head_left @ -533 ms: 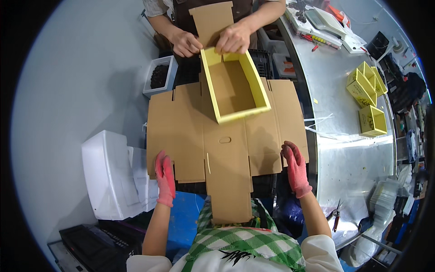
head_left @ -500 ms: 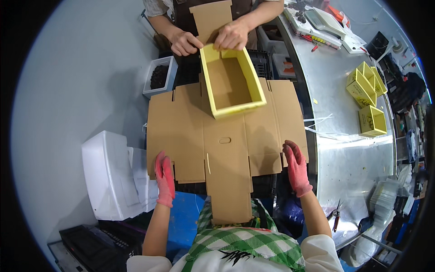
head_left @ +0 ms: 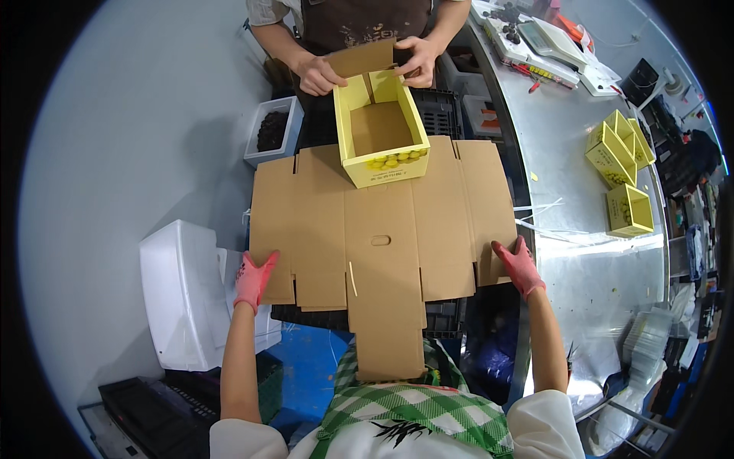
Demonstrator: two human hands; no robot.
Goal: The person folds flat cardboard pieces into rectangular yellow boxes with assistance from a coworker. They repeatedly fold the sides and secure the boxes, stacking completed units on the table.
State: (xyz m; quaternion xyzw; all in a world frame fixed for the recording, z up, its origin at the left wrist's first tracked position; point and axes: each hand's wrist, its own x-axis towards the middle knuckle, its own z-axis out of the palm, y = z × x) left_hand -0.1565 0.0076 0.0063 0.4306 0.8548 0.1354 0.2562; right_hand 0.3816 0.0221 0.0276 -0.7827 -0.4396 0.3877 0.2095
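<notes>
A flattened brown cardboard box (head_left: 382,264) lies spread out in front of me, with a slot in its middle and one flap reaching toward my apron. My left hand (head_left: 254,281), in a pink glove, grips its left edge, thumb on top. On the opposite edge my right hand (head_left: 521,268), gloved alike, holds the cardboard the same way; the undersides of both grips are hidden. Over the far part of the cardboard is an open yellow carton (head_left: 382,149) with printed fruit. Another person's hands (head_left: 319,75) hold its far end by a raised brown flap (head_left: 363,58).
Black crates (head_left: 440,107) support the cardboard. A metal table (head_left: 569,268) on the right bears yellow cartons (head_left: 629,210), a scale (head_left: 547,42) and white strips. To the left are a white foam box (head_left: 180,294) and a small bin (head_left: 290,128) of dark contents.
My hands have shifted outward and now grip the cardboard's side edges. The other person has tilted the yellow carton, showing its printed near side, and has changed hold on its far flap.
</notes>
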